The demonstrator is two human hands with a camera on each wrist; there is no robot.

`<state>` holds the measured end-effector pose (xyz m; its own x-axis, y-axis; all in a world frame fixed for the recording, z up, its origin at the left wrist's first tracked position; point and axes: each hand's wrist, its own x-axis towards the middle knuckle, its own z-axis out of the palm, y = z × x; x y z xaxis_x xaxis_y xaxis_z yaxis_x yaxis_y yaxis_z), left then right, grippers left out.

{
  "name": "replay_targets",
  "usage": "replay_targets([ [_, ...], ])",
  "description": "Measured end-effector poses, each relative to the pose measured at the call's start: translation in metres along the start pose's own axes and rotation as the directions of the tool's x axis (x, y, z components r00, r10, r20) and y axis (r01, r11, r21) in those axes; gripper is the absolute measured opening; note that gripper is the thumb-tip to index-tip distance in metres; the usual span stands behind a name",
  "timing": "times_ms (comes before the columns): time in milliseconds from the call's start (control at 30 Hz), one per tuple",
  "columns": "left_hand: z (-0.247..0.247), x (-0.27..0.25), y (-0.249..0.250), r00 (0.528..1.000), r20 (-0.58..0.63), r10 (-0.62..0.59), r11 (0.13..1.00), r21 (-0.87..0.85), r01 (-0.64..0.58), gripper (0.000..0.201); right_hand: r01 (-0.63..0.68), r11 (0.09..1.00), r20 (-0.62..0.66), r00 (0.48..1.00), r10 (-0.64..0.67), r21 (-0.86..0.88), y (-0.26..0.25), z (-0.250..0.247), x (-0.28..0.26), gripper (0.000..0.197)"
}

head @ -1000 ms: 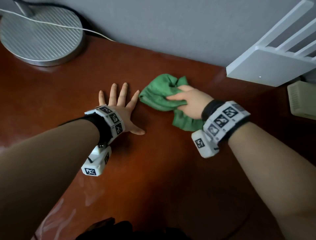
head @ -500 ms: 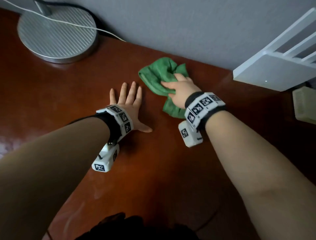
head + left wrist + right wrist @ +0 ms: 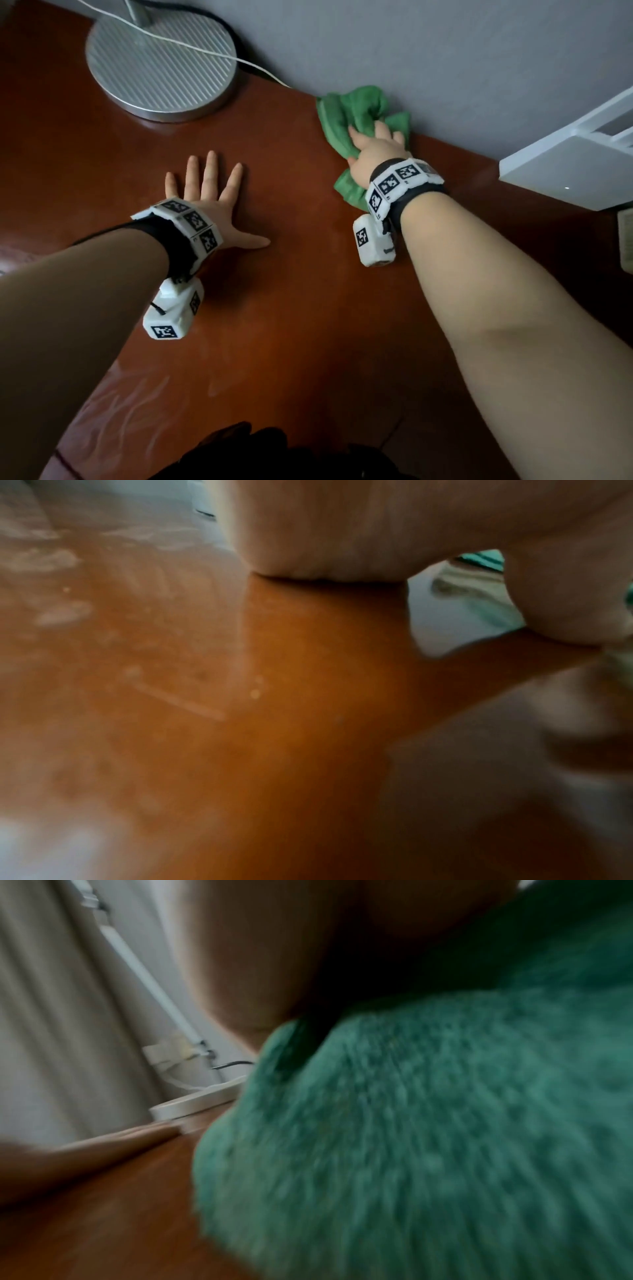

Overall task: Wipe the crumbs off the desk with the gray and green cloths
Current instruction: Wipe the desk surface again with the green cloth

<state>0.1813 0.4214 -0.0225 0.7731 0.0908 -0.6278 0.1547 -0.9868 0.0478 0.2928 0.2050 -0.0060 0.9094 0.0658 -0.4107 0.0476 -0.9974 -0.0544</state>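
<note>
The crumpled green cloth [image 3: 349, 113] lies at the back edge of the brown desk [image 3: 308, 308], against the grey wall. My right hand [image 3: 371, 145] grips it, fingers curled into the folds. In the right wrist view the green cloth [image 3: 428, 1123] fills most of the blurred picture. My left hand [image 3: 209, 192] lies flat on the desk with fingers spread, to the left of the cloth and holding nothing. Its palm [image 3: 359, 526] shows in the left wrist view over the desk [image 3: 291, 696], with pale smears [image 3: 58, 615] on the wood. No gray cloth is in view.
A round silver lamp base [image 3: 161, 65] with a white cable [image 3: 205, 51] stands at the back left. A white router [image 3: 565, 171] sits at the right, with a pale object [image 3: 626, 236] at the right edge. A dark shape [image 3: 239, 452] sits at the near edge.
My right hand has pushed the green cloth away from me, from beside the left hand to the back edge by the wall. The left hand stays flat in place.
</note>
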Motion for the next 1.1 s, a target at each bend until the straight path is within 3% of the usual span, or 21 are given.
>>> replay_targets([
  [67, -0.001, 0.000, 0.001, 1.000, -0.012, 0.003, 1.000, 0.007, -0.003, 0.125, 0.174, 0.984, 0.017, 0.985, -0.174, -0.028, 0.000, 0.006, -0.018, 0.057],
  [133, -0.002, -0.001, 0.001, 1.000, -0.027, 0.009, 1.000, 0.007, -0.009, 0.125, 0.358, 0.934, 0.070, 0.932, -0.355, -0.023, 0.008, 0.011, -0.034, 0.053],
  [200, -0.002, -0.001, 0.000, 1.000, -0.022, 0.013, 1.000, 0.001, -0.012, 0.124, 0.450, 0.893, 0.110, 0.887, -0.449, 0.016, 0.021, 0.005, -0.041, 0.050],
  [267, -0.003, -0.001, -0.001, 1.000, -0.004, 0.010, 1.000, 0.002, -0.010, 0.125, 0.371, 0.928, 0.019, 0.928, -0.371, -0.016, 0.033, -0.004, -0.033, 0.050],
  [333, -0.004, -0.001, -0.001, 1.000, 0.018, 0.008, 1.000, 0.007, -0.008, 0.125, 0.130, 0.991, -0.137, 0.981, -0.134, -0.037, 0.040, -0.009, -0.019, 0.049],
  [400, -0.004, -0.002, 0.000, 1.000, 0.020, 0.011, 1.000, 0.007, -0.011, 0.125, -0.089, 0.996, -0.105, 0.990, 0.089, 0.008, 0.034, -0.008, -0.007, 0.048],
  [433, -0.003, -0.001, 0.000, 1.000, 0.019, 0.011, 1.000, 0.009, -0.012, 0.124, -0.126, 0.992, -0.053, 0.990, 0.127, 0.022, 0.028, -0.007, -0.002, 0.049],
  [500, -0.003, -0.001, 0.000, 1.000, 0.018, 0.011, 1.000, 0.016, -0.011, 0.124, -0.078, 0.997, -0.017, 0.997, 0.078, 0.016, 0.011, -0.006, 0.000, 0.050],
  [600, -0.002, -0.001, 0.001, 1.000, -0.003, 0.013, 1.000, 0.018, -0.013, 0.124, 0.125, 0.991, -0.025, 0.992, -0.126, -0.057, -0.013, 0.006, -0.008, 0.053],
  [767, -0.002, 0.000, -0.001, 0.999, -0.024, 0.026, 0.999, 0.021, -0.025, 0.124, 0.420, 0.907, 0.107, 0.902, -0.418, 0.007, -0.012, 0.014, -0.025, 0.059],
  [833, -0.003, -0.001, -0.001, 1.000, -0.006, 0.022, 0.999, 0.023, -0.022, 0.124, 0.327, 0.943, 0.016, 0.944, -0.329, 0.065, 0.000, -0.001, -0.012, 0.055],
  [900, -0.004, -0.001, -0.001, 1.000, 0.016, 0.014, 1.000, 0.025, -0.015, 0.124, 0.075, 0.988, -0.095, 0.994, -0.062, 0.134, 0.011, -0.011, 0.003, 0.053],
  [967, -0.004, -0.001, -0.002, 1.000, 0.025, 0.012, 1.000, 0.026, -0.013, 0.124, -0.107, 0.991, -0.057, 0.992, 0.112, 0.086, 0.007, -0.017, 0.005, 0.056],
  [1033, -0.004, 0.000, -0.001, 1.000, 0.023, 0.019, 0.999, 0.031, -0.020, 0.124, -0.118, 0.993, -0.004, 0.993, 0.118, 0.031, -0.005, -0.016, -0.003, 0.058],
  [1100, -0.003, 0.000, -0.001, 1.000, 0.008, 0.025, 0.999, 0.035, -0.025, 0.124, -0.023, 0.999, -0.001, 1.000, 0.023, 0.036, -0.017, -0.008, -0.011, 0.056],
])
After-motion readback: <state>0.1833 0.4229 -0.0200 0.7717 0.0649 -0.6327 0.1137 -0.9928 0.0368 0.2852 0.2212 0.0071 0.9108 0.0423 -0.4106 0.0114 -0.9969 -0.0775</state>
